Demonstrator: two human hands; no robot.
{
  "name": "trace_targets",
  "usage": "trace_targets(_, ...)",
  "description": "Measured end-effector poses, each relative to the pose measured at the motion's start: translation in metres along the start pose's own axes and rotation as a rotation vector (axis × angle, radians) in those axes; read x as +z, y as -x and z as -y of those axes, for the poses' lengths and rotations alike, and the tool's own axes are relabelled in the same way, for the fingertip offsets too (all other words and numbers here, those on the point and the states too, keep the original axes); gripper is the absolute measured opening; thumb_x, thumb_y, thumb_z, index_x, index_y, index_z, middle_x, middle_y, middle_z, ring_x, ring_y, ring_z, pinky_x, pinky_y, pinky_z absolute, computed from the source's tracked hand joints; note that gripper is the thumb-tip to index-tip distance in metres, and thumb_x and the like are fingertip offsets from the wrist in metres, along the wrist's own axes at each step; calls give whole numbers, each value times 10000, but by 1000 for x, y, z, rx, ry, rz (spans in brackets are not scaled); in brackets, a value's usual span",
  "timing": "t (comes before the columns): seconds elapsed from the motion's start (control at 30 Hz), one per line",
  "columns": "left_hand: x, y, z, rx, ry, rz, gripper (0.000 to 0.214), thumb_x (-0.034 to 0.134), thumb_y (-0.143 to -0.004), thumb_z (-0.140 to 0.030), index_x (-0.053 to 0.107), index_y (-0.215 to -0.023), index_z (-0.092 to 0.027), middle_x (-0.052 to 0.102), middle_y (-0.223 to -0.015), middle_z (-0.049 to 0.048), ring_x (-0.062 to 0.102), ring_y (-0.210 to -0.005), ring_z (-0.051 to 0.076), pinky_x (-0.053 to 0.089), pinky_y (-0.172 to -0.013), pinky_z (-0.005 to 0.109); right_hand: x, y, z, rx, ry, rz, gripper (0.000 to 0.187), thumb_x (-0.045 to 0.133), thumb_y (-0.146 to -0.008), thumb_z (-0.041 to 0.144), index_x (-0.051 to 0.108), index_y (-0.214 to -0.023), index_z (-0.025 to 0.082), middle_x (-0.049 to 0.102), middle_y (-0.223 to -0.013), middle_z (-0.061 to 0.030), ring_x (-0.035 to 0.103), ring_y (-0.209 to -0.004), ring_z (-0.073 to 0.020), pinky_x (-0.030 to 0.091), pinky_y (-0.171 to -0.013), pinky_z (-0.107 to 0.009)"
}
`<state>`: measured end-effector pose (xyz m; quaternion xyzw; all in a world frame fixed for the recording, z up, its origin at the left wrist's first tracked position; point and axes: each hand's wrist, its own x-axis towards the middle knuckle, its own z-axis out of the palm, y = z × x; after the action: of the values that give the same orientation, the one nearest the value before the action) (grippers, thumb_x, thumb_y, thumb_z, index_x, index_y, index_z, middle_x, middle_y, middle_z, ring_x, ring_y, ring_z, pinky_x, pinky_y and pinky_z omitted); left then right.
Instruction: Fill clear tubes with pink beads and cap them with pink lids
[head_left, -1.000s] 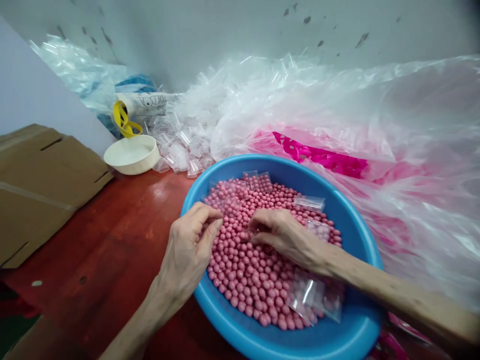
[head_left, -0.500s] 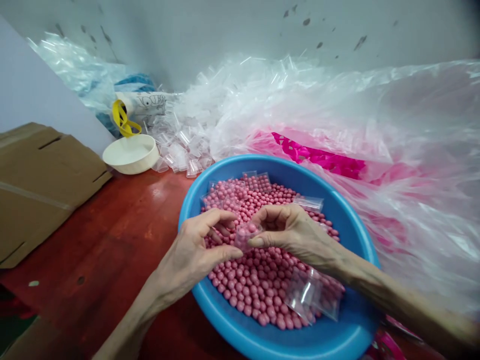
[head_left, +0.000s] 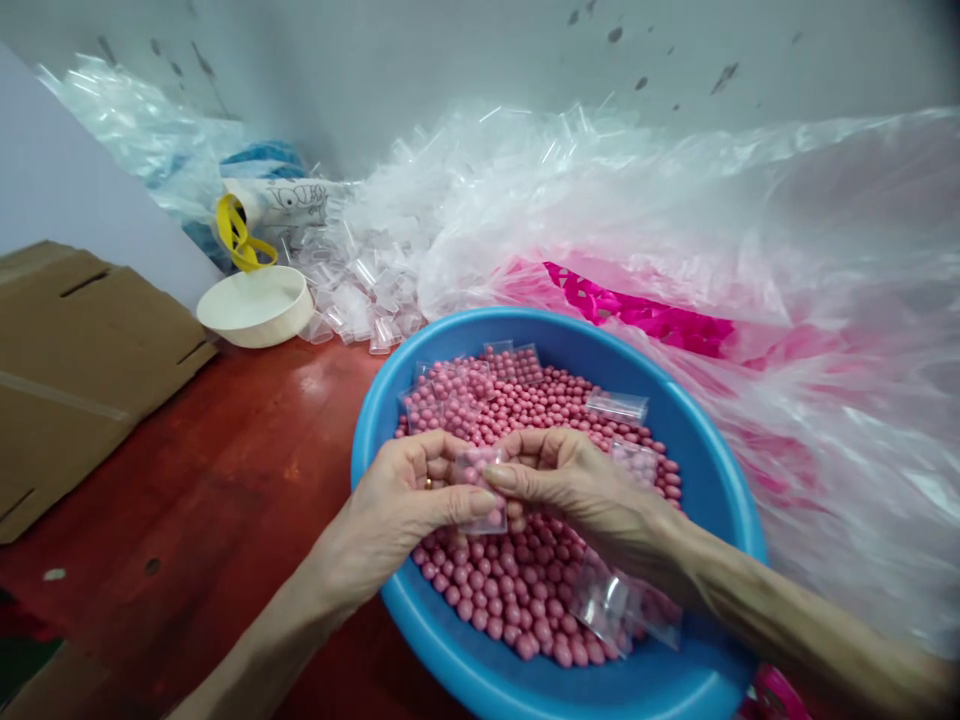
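Over a blue basin (head_left: 420, 640) of pink balls (head_left: 480, 590), a small clear plastic case (head_left: 491, 522) is pinched between both hands. My left hand (head_left: 420, 490) grips its left side, thumb on the front face. My right hand (head_left: 559, 475) closes on its upper right, thumb tip on the top edge. Pink shows through the case; how many balls it holds I cannot tell. Other clear cases lie on the balls: ball-filled ones (head_left: 450, 390) at the back left, and clear ones (head_left: 604, 600) at the front right.
A heap of clear plastic cases (head_left: 367, 270) lies behind the basin. Clear sheeting (head_left: 825, 250) covers bright pink material (head_left: 645, 318) at the right. To the left are a white round dish (head_left: 255, 308), a yellow strap (head_left: 240, 235) and a cardboard box (head_left: 90, 370) on the red table (head_left: 285, 440).
My left hand has moved onto the case and now grips it together with my right hand. My right hand has lowered slightly. The view has shifted a little.
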<state>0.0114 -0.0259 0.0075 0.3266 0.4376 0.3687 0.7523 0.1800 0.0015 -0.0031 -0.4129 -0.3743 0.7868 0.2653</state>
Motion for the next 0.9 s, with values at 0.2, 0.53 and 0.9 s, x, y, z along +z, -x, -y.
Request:
trace_targets(0.2,0,1,0,-48,-64,-9,206,734,-669,-122,583,-809,-115,694,-643,9,667,-609,104,517,-601,182,-3,0,-7,41,-55,62,259,792,-647,312,673,-729,97,654,-601,-1,562,-492,-41,454,-497,-140)
trace_targets(0.53,-1,0,5,-48,-208,25,212,712,-682,-153,590,-854,-135,689,-707,12,645,-658,123,491,-642,233,-7,3,-14,-11,-8,41,225,768,-673,303,643,-707,119,643,-577,13,564,-491,-50,442,-501,-151)
trace_targets(0.9,4,2,11,553,-1028,-265,180,544,-786,-49,634,-873,-179,652,-847,4,603,-796,157,448,-736,292,-4,3,-5,-1040,1071,-139,131,566,-848,97,650,-915,172,696,-793,-16,637,-687,-113,472,-613,-204)
